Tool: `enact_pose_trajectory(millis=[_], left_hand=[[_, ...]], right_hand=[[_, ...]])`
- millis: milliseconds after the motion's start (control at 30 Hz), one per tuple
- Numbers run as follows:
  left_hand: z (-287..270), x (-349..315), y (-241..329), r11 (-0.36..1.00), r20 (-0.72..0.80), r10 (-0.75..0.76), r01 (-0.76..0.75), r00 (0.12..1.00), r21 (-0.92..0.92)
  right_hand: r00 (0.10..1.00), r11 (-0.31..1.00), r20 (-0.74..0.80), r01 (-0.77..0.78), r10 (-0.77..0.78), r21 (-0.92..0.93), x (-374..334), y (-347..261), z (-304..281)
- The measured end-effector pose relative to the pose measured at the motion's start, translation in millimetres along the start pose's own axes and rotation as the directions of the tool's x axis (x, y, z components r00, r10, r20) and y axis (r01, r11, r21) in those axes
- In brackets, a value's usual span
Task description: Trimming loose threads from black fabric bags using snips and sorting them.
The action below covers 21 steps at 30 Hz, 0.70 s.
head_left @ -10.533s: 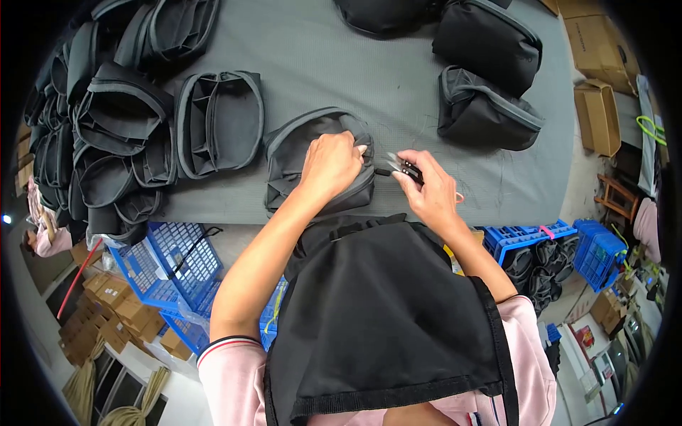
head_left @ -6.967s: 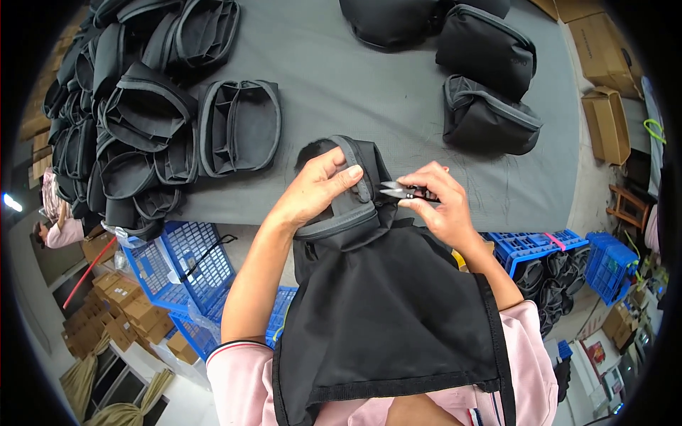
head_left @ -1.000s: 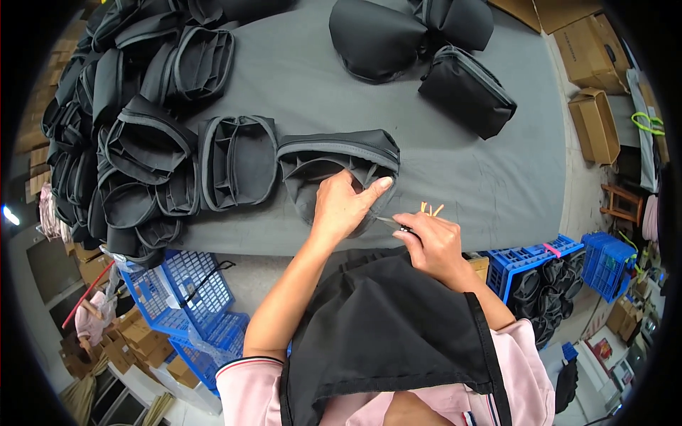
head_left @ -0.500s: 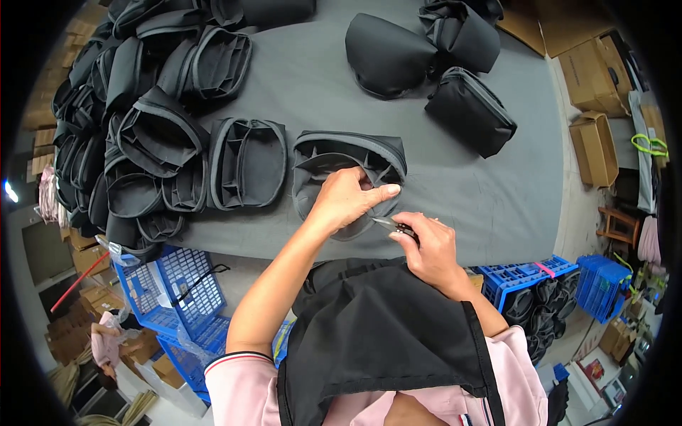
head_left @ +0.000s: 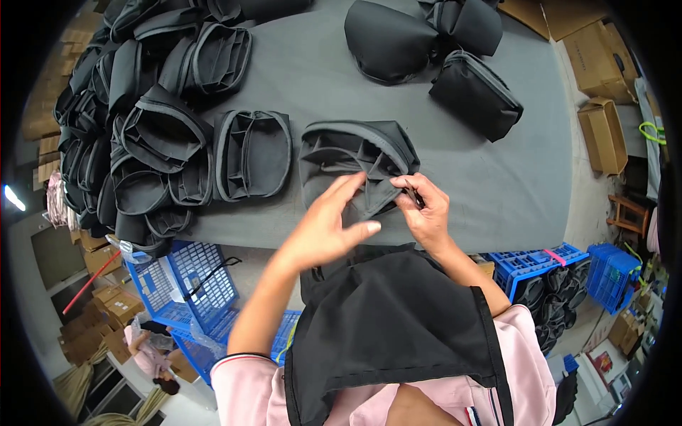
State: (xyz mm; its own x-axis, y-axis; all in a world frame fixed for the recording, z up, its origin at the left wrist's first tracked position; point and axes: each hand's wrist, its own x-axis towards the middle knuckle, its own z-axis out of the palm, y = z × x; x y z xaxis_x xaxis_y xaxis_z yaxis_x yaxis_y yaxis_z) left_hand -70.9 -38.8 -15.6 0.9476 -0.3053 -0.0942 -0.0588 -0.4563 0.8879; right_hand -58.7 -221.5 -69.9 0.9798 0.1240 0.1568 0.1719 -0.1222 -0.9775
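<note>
In front of me on the grey table a black padded pouch (head_left: 387, 138) stands unzipped, its inner dividers showing. My left hand (head_left: 323, 224) is open at the pouch's near left side, thumb apart and fingertips by the inner divider. In my right hand (head_left: 430, 216) are small dark-handled thread snips (head_left: 414, 196). That hand's thumb and forefinger meet at the pouch's near right edge; whether they also pinch the fabric or a thread I cannot tell. The snips' blades are mostly hidden now.
Another unzipped pouch (head_left: 252, 156) lies to the left, beside a large heap of black pouches (head_left: 160, 131). Several closed ones (head_left: 476, 96) sit at the far right. Blue crates (head_left: 213, 273) stand below the table on both sides. Cardboard boxes (head_left: 602, 135) line the right. A person (head_left: 150, 355) is at lower left.
My left hand has drawn back toward me and opened off the pouch's edge. My right hand with the snips has moved up onto the pouch's right edge, and the pouch has turned slightly.
</note>
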Motion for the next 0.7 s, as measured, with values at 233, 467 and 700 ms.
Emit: enact_pose_trajectory(millis=[233, 467, 700], left_hand=[[34, -34, -13, 0.973, -0.371, 0.092, -0.003, 0.924, 0.233], [23, -43, -4, 0.865, 0.347, -0.461, 0.501, 0.817, -0.031], [39, -53, -8, 0.84, 0.353, -0.208, 0.351, 0.912, -0.414]], right_hand=[[0.976, 0.992, 0.182, -0.116, 0.122, -0.047, -12, 0, -2], [0.675, 0.998, 0.735, -0.012, 0.057, -0.066, -6, 15, -39], [0.911, 0.983, 0.384, -0.178, 0.15, 0.038, -26, 31, -2]])
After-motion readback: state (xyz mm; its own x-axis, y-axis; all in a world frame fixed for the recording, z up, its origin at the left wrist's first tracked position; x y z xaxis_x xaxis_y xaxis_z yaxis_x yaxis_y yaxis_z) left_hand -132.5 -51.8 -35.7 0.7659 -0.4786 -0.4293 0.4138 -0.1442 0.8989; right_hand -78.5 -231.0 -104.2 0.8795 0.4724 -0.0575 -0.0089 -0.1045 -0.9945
